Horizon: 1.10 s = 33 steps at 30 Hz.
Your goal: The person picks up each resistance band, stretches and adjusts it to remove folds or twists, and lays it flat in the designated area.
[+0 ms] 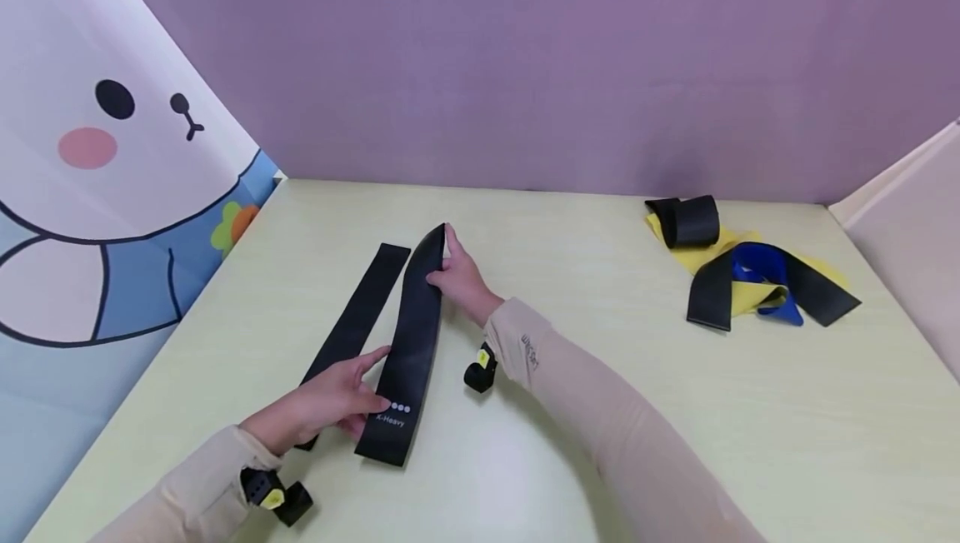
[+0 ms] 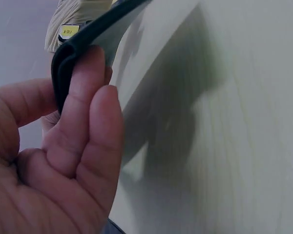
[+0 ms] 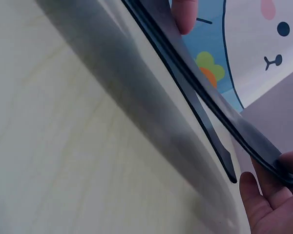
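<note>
A long, flat, black rubbery band [image 1: 416, 318], printed with white dots and "X-Heavy", is held raised above the pale wood-grain table [image 1: 570, 276], left of its centre. The near end is pinched by the left hand [image 1: 337, 393], partly closed, the thumb laid on the printed face beside the dots and fingers tucked beneath. The far end is pinched between thumb and fingers of the right hand [image 1: 463, 276], also partly closed. A second flat black strip [image 1: 367, 301] is laid just to the left, partly hidden behind the left hand. At far right, well apart, a heap is formed by thin yellow material [image 1: 701, 258], a curled black piece [image 1: 696, 222], an arched black piece [image 1: 708, 293] and bright blue material [image 1: 757, 261].
</note>
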{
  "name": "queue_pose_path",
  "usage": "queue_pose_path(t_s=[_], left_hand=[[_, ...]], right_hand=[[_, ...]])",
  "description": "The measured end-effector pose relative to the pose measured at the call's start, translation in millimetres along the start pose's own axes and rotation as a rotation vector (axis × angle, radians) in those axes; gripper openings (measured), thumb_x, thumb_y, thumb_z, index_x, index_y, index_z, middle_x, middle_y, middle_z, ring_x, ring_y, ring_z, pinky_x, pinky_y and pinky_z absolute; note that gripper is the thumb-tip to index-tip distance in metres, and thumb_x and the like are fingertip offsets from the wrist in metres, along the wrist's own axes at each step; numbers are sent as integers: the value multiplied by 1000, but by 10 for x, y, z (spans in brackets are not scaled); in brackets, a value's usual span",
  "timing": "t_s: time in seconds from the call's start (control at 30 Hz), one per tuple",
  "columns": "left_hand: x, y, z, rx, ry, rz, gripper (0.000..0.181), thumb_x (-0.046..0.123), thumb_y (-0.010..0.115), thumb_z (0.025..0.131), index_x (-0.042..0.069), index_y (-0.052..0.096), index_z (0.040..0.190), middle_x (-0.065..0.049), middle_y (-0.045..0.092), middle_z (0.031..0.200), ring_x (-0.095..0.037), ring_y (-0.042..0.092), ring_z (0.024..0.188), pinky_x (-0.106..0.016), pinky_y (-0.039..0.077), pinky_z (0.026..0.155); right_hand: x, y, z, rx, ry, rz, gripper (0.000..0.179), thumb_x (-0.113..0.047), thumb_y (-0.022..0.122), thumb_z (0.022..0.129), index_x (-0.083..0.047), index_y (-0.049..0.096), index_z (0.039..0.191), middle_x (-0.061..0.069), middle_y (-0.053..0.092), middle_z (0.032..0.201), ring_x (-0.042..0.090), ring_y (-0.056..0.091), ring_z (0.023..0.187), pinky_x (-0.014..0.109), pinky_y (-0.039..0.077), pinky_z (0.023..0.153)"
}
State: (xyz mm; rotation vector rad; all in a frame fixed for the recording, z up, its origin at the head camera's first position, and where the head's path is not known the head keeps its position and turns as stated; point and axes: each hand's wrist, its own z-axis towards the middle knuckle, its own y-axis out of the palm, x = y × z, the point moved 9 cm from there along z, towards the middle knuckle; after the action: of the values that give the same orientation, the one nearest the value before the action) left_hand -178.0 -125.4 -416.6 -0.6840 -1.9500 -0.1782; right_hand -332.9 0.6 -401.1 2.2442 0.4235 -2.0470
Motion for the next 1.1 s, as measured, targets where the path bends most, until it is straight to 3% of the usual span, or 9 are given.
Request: queue_pose_path(t_s=[0.1,0.33,0.5,0.67,0.73,0.83,0.93,1.03,1.1], left_hand=[[-26,6,0,-18,-4,-10,85,2,61,89,-6,3,150,0,51,58,-9,51,43,-28,50,48],[-128,35,12,-42,-22,-2,84,1,62,88,-11,4,148,2,47,53,-9,51,43,-27,50,48],[-174,42,10,-38,-43,13,83,0,62,87,-13,6,147,0,49,55,-9,52,42,-28,50,48],[-173,37,8,-29,-55,26,82,0,62,87,-12,8,147,-1,51,58,-10,51,42,-28,50,48],[-177,32,10,-24,-60,35,83,0,63,86,-11,9,148,-2,50,58,-11,51,42,-30,51,48],[-179,19,11,-12,-63,71,83,1,64,85,-11,11,148,-3,51,58,-12,54,43,-32,53,49],[-171,-4,10,4,-66,138,83,2,66,84,-11,15,148,-6,53,57,-14,57,44,-34,54,49],[-141,-43,8,26,-75,225,80,3,68,83,-10,21,147,-8,56,57,-17,59,45,-33,53,48],[-101,-90,6,60,-89,311,75,3,70,82,-8,29,145,-8,58,56,-18,60,46,-33,53,47]], right_hand=[[43,36,16,-5,10,-14,92,15,56,83,-17,9,155,26,65,104,22,63,83,24,49,72],[182,100,46,-31,51,-97,92,14,59,82,-12,9,155,25,62,110,16,52,72,22,43,61],[185,123,61,-34,41,-101,91,16,57,80,-10,11,154,29,51,130,23,55,86,22,44,63],[168,93,91,-21,9,-141,90,19,53,77,-10,16,154,25,44,140,27,54,118,22,46,66],[156,64,110,-10,-10,-205,89,19,54,76,-9,19,153,22,48,139,26,51,123,23,47,71],[124,23,139,-4,-43,-292,85,17,55,76,-6,23,152,20,52,135,27,54,119,23,46,74],[80,-20,160,-12,-64,-338,83,16,55,78,-7,25,152,18,49,139,27,51,122,21,45,67],[45,-78,173,-28,-57,-350,82,13,56,80,-11,25,152,15,40,147,21,63,92,19,41,54],[14,-129,175,-42,-58,-376,79,10,58,82,-12,29,151,13,36,150,14,55,64,19,39,50]])
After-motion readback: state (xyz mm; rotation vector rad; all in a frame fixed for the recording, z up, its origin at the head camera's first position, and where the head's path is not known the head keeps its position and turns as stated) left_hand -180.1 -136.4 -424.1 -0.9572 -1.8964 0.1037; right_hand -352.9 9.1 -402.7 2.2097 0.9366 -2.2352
